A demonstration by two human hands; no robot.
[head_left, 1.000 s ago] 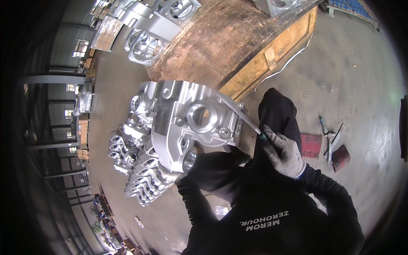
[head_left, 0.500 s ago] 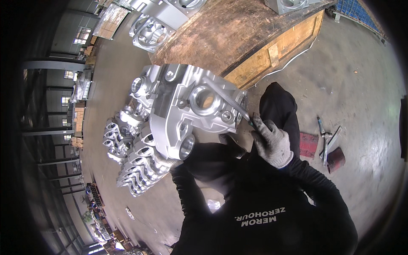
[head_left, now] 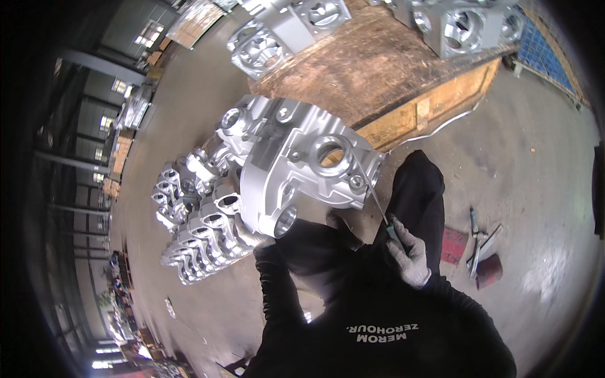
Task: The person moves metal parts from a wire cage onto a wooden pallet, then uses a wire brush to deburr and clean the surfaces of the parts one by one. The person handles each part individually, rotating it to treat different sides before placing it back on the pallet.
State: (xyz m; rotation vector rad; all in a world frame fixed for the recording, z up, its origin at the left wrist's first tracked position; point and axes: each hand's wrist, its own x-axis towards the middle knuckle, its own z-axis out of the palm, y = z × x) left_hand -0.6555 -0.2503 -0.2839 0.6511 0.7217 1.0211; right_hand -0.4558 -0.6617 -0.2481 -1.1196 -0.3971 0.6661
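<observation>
Beside one casting (head_left: 302, 167), two hands (head_left: 408, 253)

The big casting (head_left: 302, 170) rests on your lap, just before the near edge of the wooden pallet (head_left: 391, 69). Your right hand (head_left: 408, 255) sits at its right side. More castings (head_left: 195, 233) lie on the floor to its left, and loose tools (head_left: 479, 242) on the floor right of your knee.

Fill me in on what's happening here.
A person in dark clothes crouches on a concrete floor over a large silver metal casting. The gloved right hand holds a thin file whose tip is at the casting's near edge. The left hand is mostly hidden under the casting. More castings lie behind it, others sit on a wooden pallet, and tools lie to the right.
</observation>
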